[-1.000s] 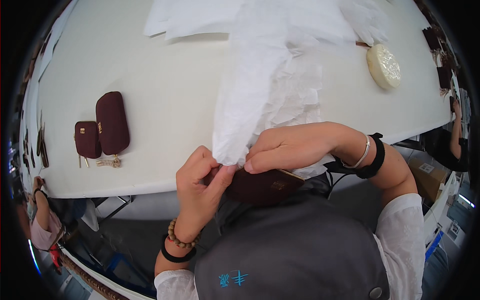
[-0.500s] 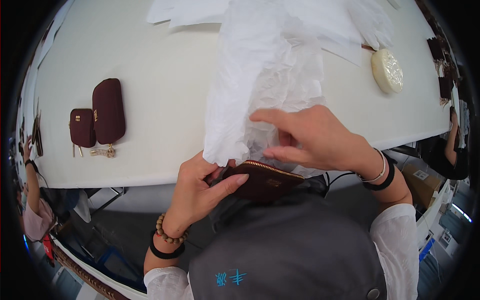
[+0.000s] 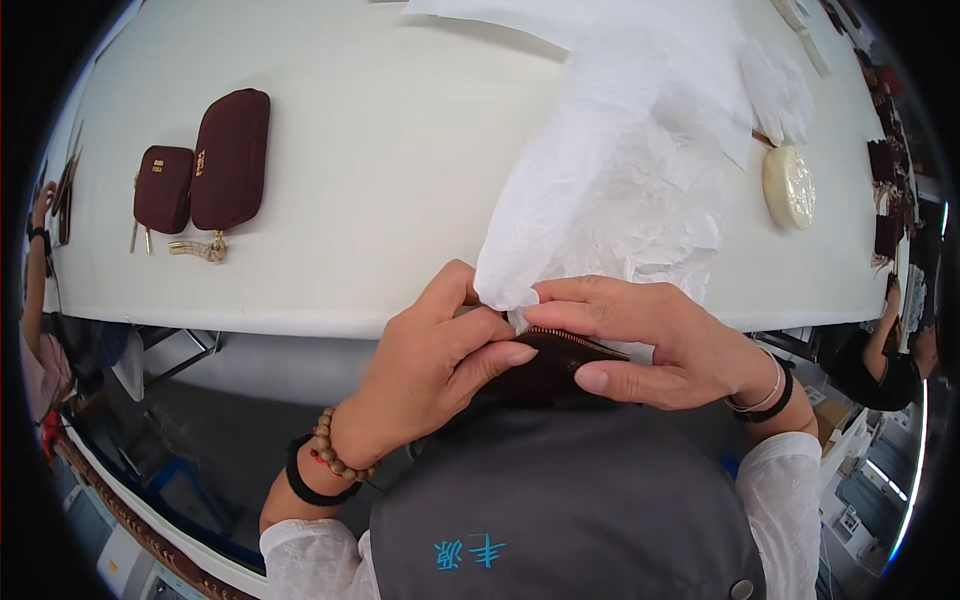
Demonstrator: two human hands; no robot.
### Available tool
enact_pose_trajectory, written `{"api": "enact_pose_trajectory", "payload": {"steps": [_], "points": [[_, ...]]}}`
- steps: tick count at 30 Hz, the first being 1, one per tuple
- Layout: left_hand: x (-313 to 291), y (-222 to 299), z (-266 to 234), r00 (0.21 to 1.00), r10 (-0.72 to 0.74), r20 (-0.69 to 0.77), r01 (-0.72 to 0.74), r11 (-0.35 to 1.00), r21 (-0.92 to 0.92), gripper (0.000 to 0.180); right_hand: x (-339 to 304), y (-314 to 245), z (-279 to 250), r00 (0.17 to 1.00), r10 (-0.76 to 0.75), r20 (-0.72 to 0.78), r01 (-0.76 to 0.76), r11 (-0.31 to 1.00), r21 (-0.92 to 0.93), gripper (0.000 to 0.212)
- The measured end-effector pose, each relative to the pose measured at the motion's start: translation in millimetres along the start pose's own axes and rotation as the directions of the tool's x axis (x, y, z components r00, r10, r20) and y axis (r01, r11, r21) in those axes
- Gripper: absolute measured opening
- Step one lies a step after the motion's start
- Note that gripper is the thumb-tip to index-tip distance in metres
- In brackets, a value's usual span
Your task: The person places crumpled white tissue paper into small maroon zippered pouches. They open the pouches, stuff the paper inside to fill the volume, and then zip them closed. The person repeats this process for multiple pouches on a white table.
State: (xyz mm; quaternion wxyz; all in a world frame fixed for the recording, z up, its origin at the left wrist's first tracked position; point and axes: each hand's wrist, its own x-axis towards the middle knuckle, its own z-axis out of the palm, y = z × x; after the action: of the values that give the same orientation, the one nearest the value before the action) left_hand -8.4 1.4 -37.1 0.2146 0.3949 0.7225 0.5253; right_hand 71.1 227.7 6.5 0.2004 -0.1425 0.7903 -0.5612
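- Head view: a person in a dark grey apron [image 3: 560, 490] works at the near edge of a white table [image 3: 350, 210], both bare hands at the lower centre of the frame.
- The left hand [image 3: 430, 345] is clamped on the left end of a dark maroon zippered pouch [image 3: 555, 368], its thumb pressed along the front below the gold-toned zip.
- The right hand [image 3: 660, 345] spans the pouch's right side, thumb on the front and fingertips at the white tissue paper [image 3: 620, 150]; how firmly it grips cannot be told.
- The hands sit close together, the pouch's zip edge running between them (its lower part is lost in shadow).
- The tissue, crumpled in places, stretches from the upper right of the frame down to the fingertips.
- At upper left, a larger maroon pouch [image 3: 232, 160] stands beside a smaller maroon pouch [image 3: 163, 190], with a beige tassel [image 3: 202, 248] just below.
- At right, a rounded cream-coloured item [image 3: 789, 188] with a shiny surface rests on the table.
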Motion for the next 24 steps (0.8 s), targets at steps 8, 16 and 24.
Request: {"api": "enact_pose_trajectory", "payload": {"steps": [8,16,24], "points": [[-3.5,-5.7,12.2,0.999,0.025,-0.032,-0.031,0.979,-0.201,0.018,7.7,8.4,-1.2,0.928,0.199,0.316,-0.333,0.824,0.458,0.031],[26.6,-4.0,-11.4,0.981,-0.079,0.176,0.164,0.818,-0.551,0.021,14.4,31.4,8.7,0.932,0.055,0.357,-0.324,0.563,0.76,0.046],[-19.3,1.3,25.3,0.984,-0.179,-0.006,0.115,0.658,-0.744,0.054,-14.5,40.5,25.8,0.967,0.178,0.181,-0.248,0.52,0.817,0.083]]}}
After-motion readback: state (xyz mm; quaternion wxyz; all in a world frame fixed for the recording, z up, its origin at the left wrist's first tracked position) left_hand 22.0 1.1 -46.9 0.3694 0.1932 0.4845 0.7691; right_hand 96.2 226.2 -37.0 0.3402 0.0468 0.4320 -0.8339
